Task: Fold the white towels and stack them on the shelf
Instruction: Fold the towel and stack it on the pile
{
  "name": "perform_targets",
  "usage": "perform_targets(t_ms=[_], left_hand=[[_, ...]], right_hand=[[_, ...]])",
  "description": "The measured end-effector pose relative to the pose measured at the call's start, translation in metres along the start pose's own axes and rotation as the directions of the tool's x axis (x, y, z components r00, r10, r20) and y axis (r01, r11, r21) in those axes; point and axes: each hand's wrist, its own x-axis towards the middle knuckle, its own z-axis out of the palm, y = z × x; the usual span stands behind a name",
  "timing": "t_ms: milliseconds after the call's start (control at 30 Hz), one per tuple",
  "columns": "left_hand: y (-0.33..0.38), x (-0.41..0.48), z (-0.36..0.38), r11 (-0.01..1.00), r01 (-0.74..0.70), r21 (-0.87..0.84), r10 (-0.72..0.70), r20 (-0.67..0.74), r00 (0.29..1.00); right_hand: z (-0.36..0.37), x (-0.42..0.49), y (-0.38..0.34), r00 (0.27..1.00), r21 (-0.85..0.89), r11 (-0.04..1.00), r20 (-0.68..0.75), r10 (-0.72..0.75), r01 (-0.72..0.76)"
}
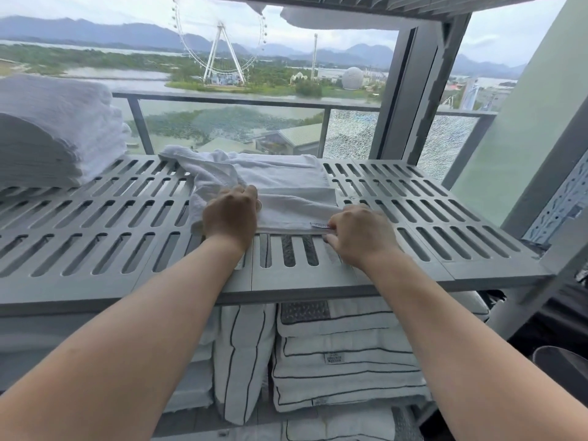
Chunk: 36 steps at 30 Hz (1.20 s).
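Holds a half-folded white towel [280, 192] flat in the middle of the grey slotted shelf [445, 218], close to the front edge.

Grips the bunched left side with the left hand [230, 214], fingers curled together over the cloth, tips hidden in it. Pinches the near right corner with the right hand [356, 237], thumb under the edge and fingers on top, just beside the small tag [319, 225].

Probably holding both near ends like this to keep the fold from slipping and to line up the edges. Probably working in the middle to have room to fold, well apart from the pile of folded white towels [54, 132] at the left end. Not yet on that pile.

Lies with the long way running left to right, along the front edge of the shelf. Straight and smooth on the right side. Lumpy on the left, with one loose corner poking toward the back left, toward the glass railing [238, 100].

Below, on the lower shelf, stacked folded cloths with dark stripes [343, 361].
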Motion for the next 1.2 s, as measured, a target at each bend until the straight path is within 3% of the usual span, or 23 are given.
perform_targets(t_ms=[67, 200, 433, 600, 733, 833, 1000, 1100, 1200], left_hand=[[0.001, -0.001, -0.001, 1.000, 0.008, -0.019, -0.008, 0.009, 1.000], [-0.001, -0.002, -0.003, 0.998, 0.031, -0.052, -0.031, -0.001, 1.000], [-0.002, 0.000, -0.001, 0.999, 0.033, -0.014, -0.033, -0.016, 0.999], [-0.012, 0.005, -0.014, 0.997, -0.067, 0.031, 0.064, 0.093, 0.994], [-0.040, 0.007, -0.025, 0.982, 0.103, 0.158, -0.120, 0.103, 0.987], [-0.060, 0.012, -0.022, 0.959, 0.274, -0.068, -0.264, 0.125, 0.956], [-0.076, 0.034, 0.003, 0.900, 0.315, -0.301, -0.309, 0.068, 0.948], [-0.085, 0.064, 0.021, 0.776, 0.398, -0.490, -0.411, 0.087, 0.908], [-0.099, 0.100, 0.038, 0.594, 0.483, -0.643, -0.484, 0.194, 0.853]], right_hand=[[0.001, 0.003, -0.013, 0.999, -0.110, 0.993, 0.010, 0.041, -0.040], [0.006, 0.000, -0.025, 0.988, -0.103, 0.987, -0.106, 0.116, -0.127], [0.012, 0.004, -0.027, 0.975, -0.085, 0.994, -0.216, 0.053, -0.073], [0.014, 0.024, -0.033, 0.987, -0.050, 0.999, -0.162, 0.000, -0.009], [0.018, 0.048, -0.051, 0.992, 0.049, 0.999, -0.125, 0.028, -0.022], [0.025, 0.070, -0.072, 0.993, 0.112, 0.994, -0.114, 0.009, 0.004], [0.037, 0.118, -0.106, 0.994, 0.211, 0.976, -0.090, 0.068, -0.048], [0.043, 0.152, -0.115, 0.981, 0.367, 0.923, -0.103, 0.165, -0.116], [0.050, 0.187, -0.120, 0.961, 0.449, 0.864, -0.042, 0.275, -0.228]])
